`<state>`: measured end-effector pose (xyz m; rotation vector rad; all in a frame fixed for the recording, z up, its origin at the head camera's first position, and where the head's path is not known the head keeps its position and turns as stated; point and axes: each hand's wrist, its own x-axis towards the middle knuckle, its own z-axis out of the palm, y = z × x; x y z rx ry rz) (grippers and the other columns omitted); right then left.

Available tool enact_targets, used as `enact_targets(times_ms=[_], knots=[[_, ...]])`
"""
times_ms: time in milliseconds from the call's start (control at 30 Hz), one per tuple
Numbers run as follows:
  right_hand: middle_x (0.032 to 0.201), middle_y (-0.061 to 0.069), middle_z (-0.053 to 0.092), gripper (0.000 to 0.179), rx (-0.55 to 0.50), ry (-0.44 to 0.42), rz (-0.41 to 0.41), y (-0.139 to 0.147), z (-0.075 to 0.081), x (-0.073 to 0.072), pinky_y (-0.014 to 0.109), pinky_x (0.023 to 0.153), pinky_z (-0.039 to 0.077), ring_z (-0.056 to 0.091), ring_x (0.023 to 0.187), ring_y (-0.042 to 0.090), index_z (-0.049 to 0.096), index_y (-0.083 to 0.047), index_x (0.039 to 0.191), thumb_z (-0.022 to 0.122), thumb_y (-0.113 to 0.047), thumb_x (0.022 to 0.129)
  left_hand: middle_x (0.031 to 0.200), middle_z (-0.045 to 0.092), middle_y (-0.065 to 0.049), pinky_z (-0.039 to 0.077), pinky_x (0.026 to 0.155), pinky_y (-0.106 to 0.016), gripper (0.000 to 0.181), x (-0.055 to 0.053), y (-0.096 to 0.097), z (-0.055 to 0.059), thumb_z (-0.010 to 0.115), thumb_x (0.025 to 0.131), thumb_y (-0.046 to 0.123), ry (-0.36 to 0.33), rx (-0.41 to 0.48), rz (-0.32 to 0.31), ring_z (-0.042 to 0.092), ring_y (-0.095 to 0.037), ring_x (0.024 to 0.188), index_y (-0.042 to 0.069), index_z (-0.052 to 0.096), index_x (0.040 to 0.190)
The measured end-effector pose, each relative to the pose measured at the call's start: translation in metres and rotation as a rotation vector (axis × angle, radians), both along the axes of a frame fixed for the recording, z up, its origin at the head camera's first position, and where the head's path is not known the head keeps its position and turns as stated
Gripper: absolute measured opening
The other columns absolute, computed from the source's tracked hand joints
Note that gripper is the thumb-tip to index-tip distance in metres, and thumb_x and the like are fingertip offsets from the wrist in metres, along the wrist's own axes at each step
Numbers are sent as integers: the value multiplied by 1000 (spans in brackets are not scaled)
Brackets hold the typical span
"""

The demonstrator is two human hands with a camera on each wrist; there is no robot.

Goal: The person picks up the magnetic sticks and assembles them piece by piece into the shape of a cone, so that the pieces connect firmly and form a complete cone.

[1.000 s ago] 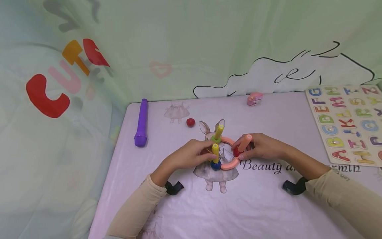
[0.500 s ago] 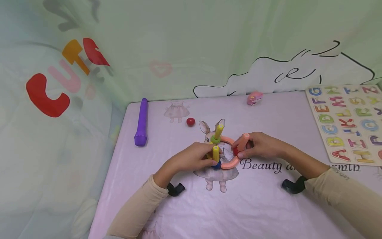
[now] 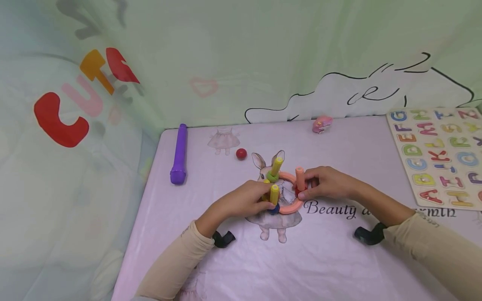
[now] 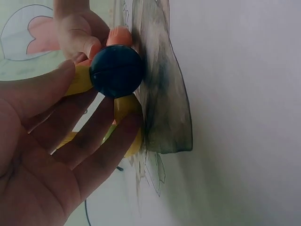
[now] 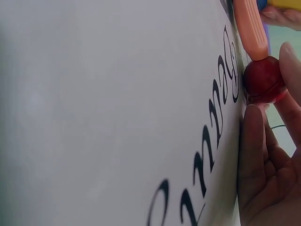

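Note:
A ring of orange curved rods (image 3: 288, 207) and yellow curved rods, joined by coloured balls, lies on the table. My left hand (image 3: 244, 200) holds its near left side, thumb against an upright yellow stick (image 3: 274, 195) and fingers around the yellow curved rod (image 4: 126, 107) below the blue ball (image 4: 116, 71). My right hand (image 3: 331, 183) pinches the red ball (image 5: 264, 79) at the ring's right side. From that ball an orange stick (image 3: 300, 179) stands nearly upright. At the back of the ring, another yellow stick (image 3: 277, 166) rises from a green ball (image 3: 272, 177).
A loose red ball (image 3: 241, 154) lies behind the ring. A purple toy microphone (image 3: 178, 154) is at the left and a small pink object (image 3: 322, 124) at the back. The alphabet board (image 3: 433, 159) lies at the right. Dark curved pieces (image 3: 369, 235) sit by both forearms.
The orange stick on the red ball has swung from leaning right to nearly upright as my right hand turned. My left hand has shifted slightly right, its thumb against the near yellow stick.

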<state>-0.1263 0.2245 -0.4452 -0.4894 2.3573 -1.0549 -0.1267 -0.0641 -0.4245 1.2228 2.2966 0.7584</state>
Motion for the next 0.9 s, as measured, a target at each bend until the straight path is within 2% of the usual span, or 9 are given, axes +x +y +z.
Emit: enact_targets(times_ms=[167, 400, 533, 667, 700, 900], knots=[[88, -3, 64, 28, -8, -2, 0, 1, 0, 0, 26, 70, 42, 55, 85, 17, 76, -25, 107, 83, -40, 85, 89, 64, 0, 46, 75, -20, 14, 0, 0, 1, 69, 99, 16, 8, -6, 25, 57, -11, 84, 9, 59, 104], [106, -8, 72, 15, -29, -12, 24, 2, -4, -2, 26, 73, 44, 57, 90, 19, 72, -30, 95, 82, -37, 87, 92, 66, -2, 47, 76, -20, 14, -4, -1, -2, 68, 99, 14, 23, 3, 39, 59, -11, 85, 8, 58, 105], [118, -4, 74, 15, -42, -13, 31, 4, -6, -2, 26, 71, 44, 56, 88, 20, 70, -31, 94, 82, -35, 87, 92, 66, -2, 47, 77, -20, 14, -4, -2, -2, 67, 99, 15, 17, 8, 38, 58, -12, 86, 7, 57, 106], [123, 1, 72, 17, -56, -17, 30, 5, -5, -2, 26, 69, 43, 54, 86, 20, 70, -29, 98, 82, -34, 87, 91, 65, -2, 46, 76, -20, 14, -4, -2, -1, 67, 99, 15, 10, 8, 37, 58, -11, 85, 7, 58, 106], [123, 1, 72, 19, -60, -17, 29, 5, -4, -1, 26, 69, 43, 54, 86, 20, 71, -28, 101, 82, -34, 87, 91, 65, -2, 46, 75, -20, 14, -4, -2, -1, 67, 99, 15, 9, 6, 38, 58, -11, 85, 7, 57, 106], [96, 1, 64, 40, -45, -30, 6, 8, -3, -1, 26, 69, 43, 54, 86, 21, 72, -25, 123, 83, -33, 86, 90, 64, -2, 46, 75, -20, 15, -5, -2, -2, 68, 99, 15, 18, 4, 38, 58, -12, 84, 7, 58, 106]])
